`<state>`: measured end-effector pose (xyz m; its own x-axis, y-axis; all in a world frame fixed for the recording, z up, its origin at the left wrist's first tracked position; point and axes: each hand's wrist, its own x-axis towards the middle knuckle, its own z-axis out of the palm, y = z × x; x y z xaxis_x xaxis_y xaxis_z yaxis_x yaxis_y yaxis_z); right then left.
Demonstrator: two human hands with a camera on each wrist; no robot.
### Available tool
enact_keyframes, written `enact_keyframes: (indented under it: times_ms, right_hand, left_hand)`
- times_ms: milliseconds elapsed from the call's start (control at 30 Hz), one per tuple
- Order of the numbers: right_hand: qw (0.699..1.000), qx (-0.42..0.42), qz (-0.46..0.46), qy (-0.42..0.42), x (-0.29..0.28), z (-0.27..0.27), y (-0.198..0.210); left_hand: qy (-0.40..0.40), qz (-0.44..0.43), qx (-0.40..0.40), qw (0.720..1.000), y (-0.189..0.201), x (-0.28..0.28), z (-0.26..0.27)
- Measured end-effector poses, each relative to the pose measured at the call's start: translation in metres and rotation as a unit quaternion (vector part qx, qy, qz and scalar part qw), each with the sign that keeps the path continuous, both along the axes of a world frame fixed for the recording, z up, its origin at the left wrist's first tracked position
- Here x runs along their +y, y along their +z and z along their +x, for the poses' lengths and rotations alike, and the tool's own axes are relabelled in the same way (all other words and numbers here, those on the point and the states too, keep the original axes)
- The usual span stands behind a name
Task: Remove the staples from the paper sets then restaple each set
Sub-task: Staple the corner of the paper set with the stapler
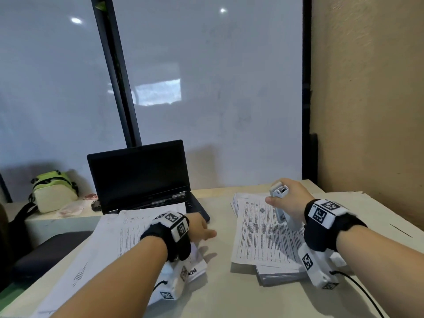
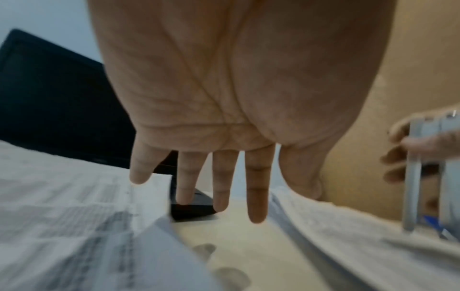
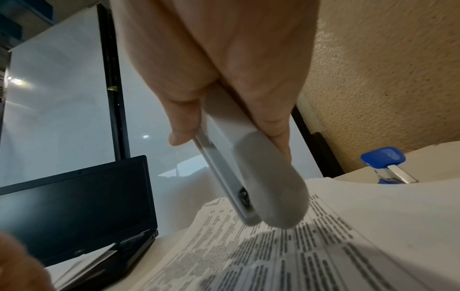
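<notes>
The white stapler [image 1: 278, 203] is up in the air over the right-hand stack of printed paper sets [image 1: 263, 232], tilted, nose pointing down toward the top sheet, and not touching it as far as the right wrist view shows. The right hand [image 1: 290, 200] has it firmly: fingers and thumb curled round the body, a tight grip on the tool. That stack sits on the pale worktop [image 1: 220, 283] at the right, its top sheet slightly askew over the sets beneath.

Across the gap, a second spread of paper sets [image 1: 110, 239] lies on the left side of the worktop, its far edge overlapping the front of the laptop. The left hand [image 1: 199, 229] hovers above the inner edge of this spread, palm down, fingers [image 2: 257, 196] straight and a little apart, a wide, relaxed grip holding nothing. Bare worktop shows between the two piles.

In the right wrist view, a blue-handled tool [image 3: 384, 163] rests on the worktop just past the right stack, near the textured tan wall [image 1: 371, 99]; what it is exactly is hard to tell.

Behind the left papers an open black laptop [image 1: 140, 177] stands with a dark screen, in front of a frosted panel [image 1: 218, 88]. Far left, a green and cream bag [image 1: 54, 191] sits on a lower ledge.
</notes>
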<state>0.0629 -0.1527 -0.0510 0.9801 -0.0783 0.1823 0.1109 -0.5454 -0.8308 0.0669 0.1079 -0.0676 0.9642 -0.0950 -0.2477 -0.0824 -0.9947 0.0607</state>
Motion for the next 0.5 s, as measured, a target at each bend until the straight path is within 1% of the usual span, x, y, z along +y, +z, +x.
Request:
enact_keyframes:
  times_ms: [67, 133, 200, 267, 300, 400, 500]
  right_hand:
    - [0.999, 0.033, -0.033, 0.003, -0.004, 0.01, -0.006]
    - [0.995, 0.067, -0.067, 0.01, -0.009, 0.019, -0.014]
    - [0.994, 0.08, -0.07, -0.003, -0.015, 0.023, -0.018]
    - [0.994, 0.082, -0.066, -0.018, -0.02, 0.026, -0.02]
    - [0.994, 0.085, -0.064, -0.018, -0.022, 0.028, -0.021]
    - [0.994, 0.094, -0.061, 0.0, -0.024, 0.036, -0.024]
    - [0.995, 0.093, -0.039, 0.004, -0.026, 0.043, -0.027]
  left_hand:
    - [-0.006, -0.054, -0.016, 0.998, 0.004, -0.015, 0.011]
    - [0.015, -0.135, -0.006, 0.991, 0.001, -0.034, 0.023]
    - [0.054, -0.226, 0.023, 0.972, -0.006, -0.05, 0.037]
    - [0.092, -0.282, 0.049, 0.954, -0.015, -0.061, 0.049]
    - [0.101, -0.288, 0.052, 0.951, -0.019, -0.066, 0.053]
    - [0.109, -0.26, 0.024, 0.959, -0.026, -0.075, 0.065]
    - [0.11, -0.234, 0.021, 0.966, -0.032, -0.076, 0.067]
